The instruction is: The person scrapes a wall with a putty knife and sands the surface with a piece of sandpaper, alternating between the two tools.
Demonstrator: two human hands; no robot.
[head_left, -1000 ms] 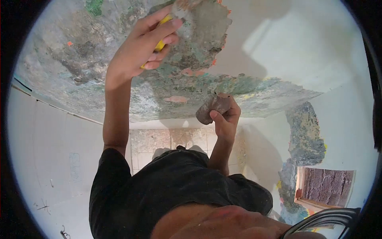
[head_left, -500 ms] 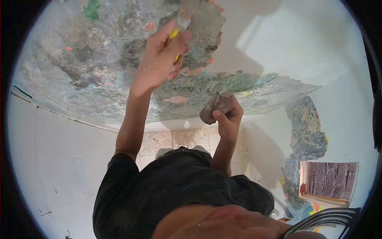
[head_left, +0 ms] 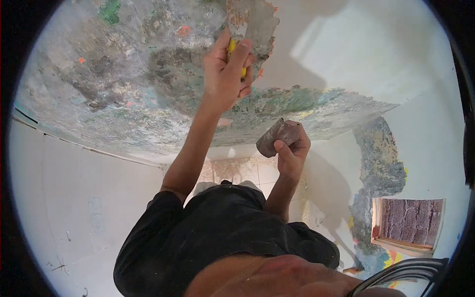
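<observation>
My left hand (head_left: 228,69) is wrapped round the yellow handle of a scraper (head_left: 239,22). Its flat metal blade, marked with brown patches, points up against the stripped, mottled part of the wall (head_left: 183,74). Lower and to the right, my right hand (head_left: 293,153) grips a curled piece of sandpaper (head_left: 276,138), brownish grey with pale dust on it. The thumb presses on its near face, while the other fingers are mostly hidden behind it.
Smooth white paint (head_left: 366,44) meets the stripped patch along a ragged edge with orange flecks. At right, a small framed opening (head_left: 410,222) sits beside another stripped strip (head_left: 381,158). Stained floor tiles (head_left: 237,171) lie below, and cables (head_left: 405,272) loop at bottom right.
My left hand has moved right with the scraper, whose blade shows more sharply now. My right hand has shifted slightly right, still holding the sandpaper.
</observation>
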